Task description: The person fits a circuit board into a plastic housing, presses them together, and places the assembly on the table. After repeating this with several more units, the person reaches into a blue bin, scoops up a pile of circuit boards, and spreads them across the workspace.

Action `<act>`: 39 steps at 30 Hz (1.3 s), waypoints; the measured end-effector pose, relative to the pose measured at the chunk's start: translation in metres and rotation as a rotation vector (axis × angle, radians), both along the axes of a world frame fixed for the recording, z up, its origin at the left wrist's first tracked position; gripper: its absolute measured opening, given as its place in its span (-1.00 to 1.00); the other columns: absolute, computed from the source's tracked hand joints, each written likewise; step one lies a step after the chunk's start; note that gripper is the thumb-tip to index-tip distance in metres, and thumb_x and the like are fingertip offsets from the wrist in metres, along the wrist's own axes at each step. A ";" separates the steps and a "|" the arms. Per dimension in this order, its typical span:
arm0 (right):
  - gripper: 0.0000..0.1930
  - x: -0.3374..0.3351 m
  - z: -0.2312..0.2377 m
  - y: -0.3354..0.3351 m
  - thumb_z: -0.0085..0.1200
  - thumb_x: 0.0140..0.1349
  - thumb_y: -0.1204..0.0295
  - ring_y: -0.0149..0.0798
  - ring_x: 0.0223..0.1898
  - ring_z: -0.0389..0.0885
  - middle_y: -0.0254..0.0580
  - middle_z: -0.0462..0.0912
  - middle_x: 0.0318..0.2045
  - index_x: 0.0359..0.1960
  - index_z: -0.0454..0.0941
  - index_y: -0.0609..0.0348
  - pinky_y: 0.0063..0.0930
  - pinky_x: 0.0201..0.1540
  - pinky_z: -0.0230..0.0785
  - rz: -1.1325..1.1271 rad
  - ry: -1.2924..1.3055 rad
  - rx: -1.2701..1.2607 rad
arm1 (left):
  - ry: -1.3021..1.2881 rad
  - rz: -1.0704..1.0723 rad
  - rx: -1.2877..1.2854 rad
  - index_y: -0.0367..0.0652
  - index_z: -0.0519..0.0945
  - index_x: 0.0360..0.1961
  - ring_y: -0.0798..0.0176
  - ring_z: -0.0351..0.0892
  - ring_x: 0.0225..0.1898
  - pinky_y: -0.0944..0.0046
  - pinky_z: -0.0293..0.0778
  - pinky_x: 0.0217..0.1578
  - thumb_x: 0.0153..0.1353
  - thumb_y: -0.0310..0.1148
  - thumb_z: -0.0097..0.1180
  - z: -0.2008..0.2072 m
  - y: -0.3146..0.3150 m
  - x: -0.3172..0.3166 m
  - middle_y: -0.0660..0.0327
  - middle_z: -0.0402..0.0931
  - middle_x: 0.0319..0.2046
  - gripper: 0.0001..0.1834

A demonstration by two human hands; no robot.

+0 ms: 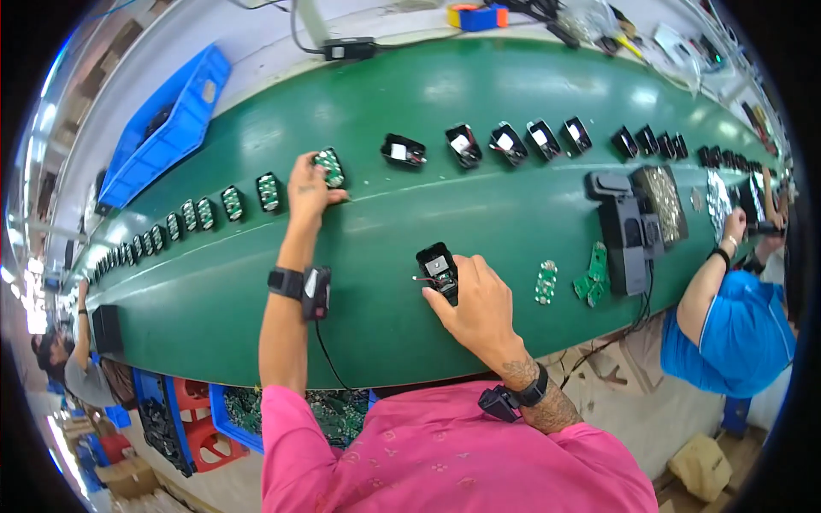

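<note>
My left hand (pixel 306 190) reaches across the green table and has its fingers closed on the edge of a small black housing with a green circuit board (pixel 332 169). That housing sits at the right end of a row of similar ones (pixel 231 203). Nearer to me, my right hand (pixel 477 306) grips an open black housing (pixel 437 268) with a pale square part and a thin red wire showing inside. Its lower right side is hidden behind my fingers. Loose green circuit boards (pixel 546 282) lie to the right of that hand.
More open black housings (pixel 463 145) stand in a line toward the far right. A dark grey device with a cable (pixel 626 244) stands right of the boards. A blue crate (pixel 167 128) is at the far left. Co-workers sit at both ends; one wears a blue shirt (pixel 735 333).
</note>
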State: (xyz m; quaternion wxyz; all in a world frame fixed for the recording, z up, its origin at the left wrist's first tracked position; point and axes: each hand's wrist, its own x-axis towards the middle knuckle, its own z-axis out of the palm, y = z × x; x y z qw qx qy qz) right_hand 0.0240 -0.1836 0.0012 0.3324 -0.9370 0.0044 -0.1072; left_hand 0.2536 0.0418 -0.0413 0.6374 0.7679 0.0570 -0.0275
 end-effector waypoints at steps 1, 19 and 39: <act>-0.46 -0.008 0.000 -0.005 0.38 0.05 0.24 0.10 -0.24 0.59 -0.03 0.53 -0.26 -0.01 0.49 0.30 -0.11 -0.20 0.46 -0.013 0.051 -0.023 | -0.054 -0.002 0.044 -0.27 0.34 0.23 0.16 0.69 -0.57 0.33 0.63 -0.57 0.49 -0.37 -0.16 -0.007 -0.001 0.005 -0.03 0.52 -0.07 -0.64; -0.54 -0.059 -0.007 -0.109 0.28 0.09 0.54 0.01 -0.17 0.48 -0.04 0.48 -0.19 0.04 0.45 0.33 -0.21 -0.09 0.35 -0.283 0.103 -0.059 | -0.531 -0.442 0.754 -0.09 0.45 0.21 0.03 0.21 0.39 -0.08 -0.01 0.33 -0.21 0.01 0.52 0.003 -0.093 -0.181 0.17 0.38 0.31 -0.08; -0.92 -0.050 0.009 -0.045 0.21 0.07 0.62 -0.29 -0.58 0.54 -0.20 0.58 -0.54 -0.42 0.56 0.24 -0.47 -0.55 0.36 0.016 -0.329 0.304 | -0.133 -0.553 -0.345 -0.24 0.49 -0.03 0.13 0.50 0.11 0.21 0.52 0.05 0.04 -0.66 0.22 0.010 -0.118 -0.245 -0.03 0.17 0.27 -0.58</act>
